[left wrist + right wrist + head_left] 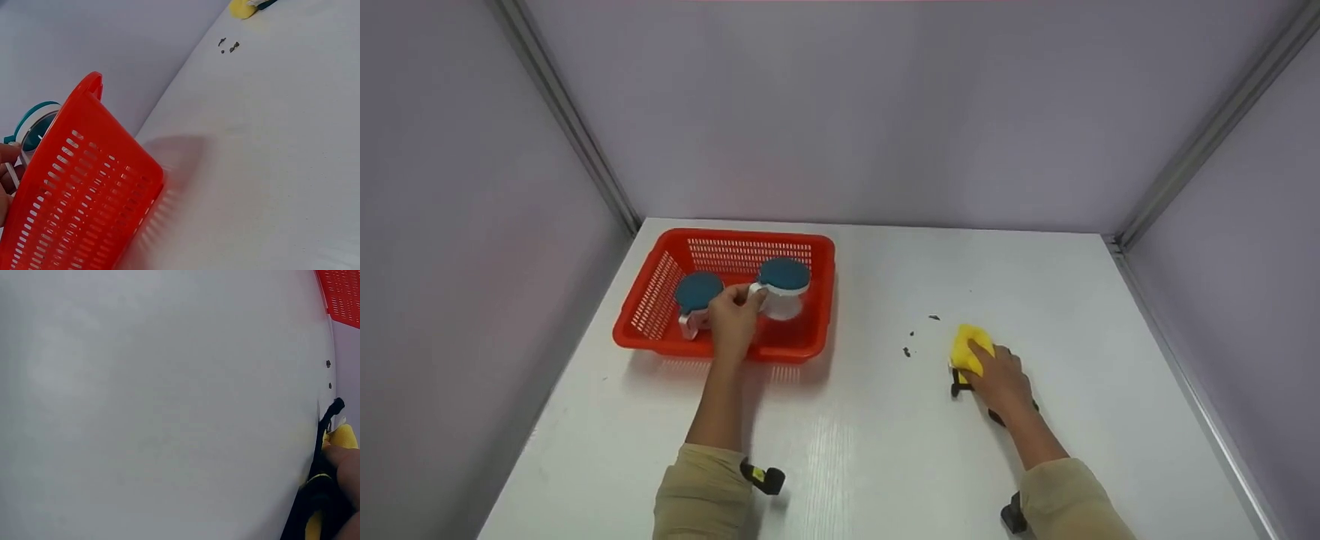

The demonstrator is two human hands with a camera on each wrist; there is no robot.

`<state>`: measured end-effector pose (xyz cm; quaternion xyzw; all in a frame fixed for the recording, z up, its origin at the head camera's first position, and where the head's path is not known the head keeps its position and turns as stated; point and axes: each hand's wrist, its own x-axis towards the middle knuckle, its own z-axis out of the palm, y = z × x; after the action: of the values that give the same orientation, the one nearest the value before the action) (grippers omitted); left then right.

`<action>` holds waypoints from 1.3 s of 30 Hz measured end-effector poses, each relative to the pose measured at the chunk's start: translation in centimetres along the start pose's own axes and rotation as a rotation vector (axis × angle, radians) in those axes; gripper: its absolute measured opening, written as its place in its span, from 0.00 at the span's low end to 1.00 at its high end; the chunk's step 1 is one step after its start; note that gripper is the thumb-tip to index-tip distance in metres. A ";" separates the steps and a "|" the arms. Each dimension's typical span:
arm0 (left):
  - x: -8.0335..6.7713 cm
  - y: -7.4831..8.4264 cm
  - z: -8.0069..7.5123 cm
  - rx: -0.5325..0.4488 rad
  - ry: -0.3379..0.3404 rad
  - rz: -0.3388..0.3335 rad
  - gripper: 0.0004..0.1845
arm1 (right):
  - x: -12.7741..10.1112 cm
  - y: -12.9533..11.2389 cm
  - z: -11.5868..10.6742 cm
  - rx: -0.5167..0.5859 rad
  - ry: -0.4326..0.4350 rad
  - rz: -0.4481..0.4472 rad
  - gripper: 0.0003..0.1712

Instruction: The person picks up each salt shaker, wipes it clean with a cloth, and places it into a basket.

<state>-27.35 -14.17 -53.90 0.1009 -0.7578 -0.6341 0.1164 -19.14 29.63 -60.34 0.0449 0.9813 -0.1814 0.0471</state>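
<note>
My left hand [733, 321] reaches over the near rim of a red plastic basket [619, 335] and pinches the pale handle of a clear jar with a blue lid [784, 274]. Whether that jar touches the basket floor I cannot tell; in the left wrist view the jar [40, 126] shows above the rim. A second blue-lidded jar [699, 291] is at the basket's left, partly behind the hand. On the right of the table, my right hand [1001, 379] grips a crumpled yellow cloth [969, 346]. Beneath this hand lies a black and yellow item [958, 384], mostly hidden.
Several dark scraps [907, 351] lie on the white table [840, 420] between basket and cloth. Pale walls [885, 112] close off the back and both sides. A black wrist device [765, 478] is on the left forearm, another [1014, 514] by the right sleeve.
</note>
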 end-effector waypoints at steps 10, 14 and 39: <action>0.6 0.2 -0.3 0.055 -0.036 0.037 0.12 | 0.2 0.0 -0.5 -0.003 0.002 0.003 0.37; 1.0 0.4 -0.1 0.080 -0.065 -0.015 0.12 | 0.1 0.1 -0.5 -0.018 0.005 0.001 0.37; 2.4 -0.5 0.4 0.317 -0.113 0.007 0.08 | 0.1 0.0 0.2 -0.006 0.008 -0.005 0.37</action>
<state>-29.80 -14.58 -54.35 0.0795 -0.8539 -0.5110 0.0582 -19.22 29.61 -60.53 0.0428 0.9821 -0.1783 0.0428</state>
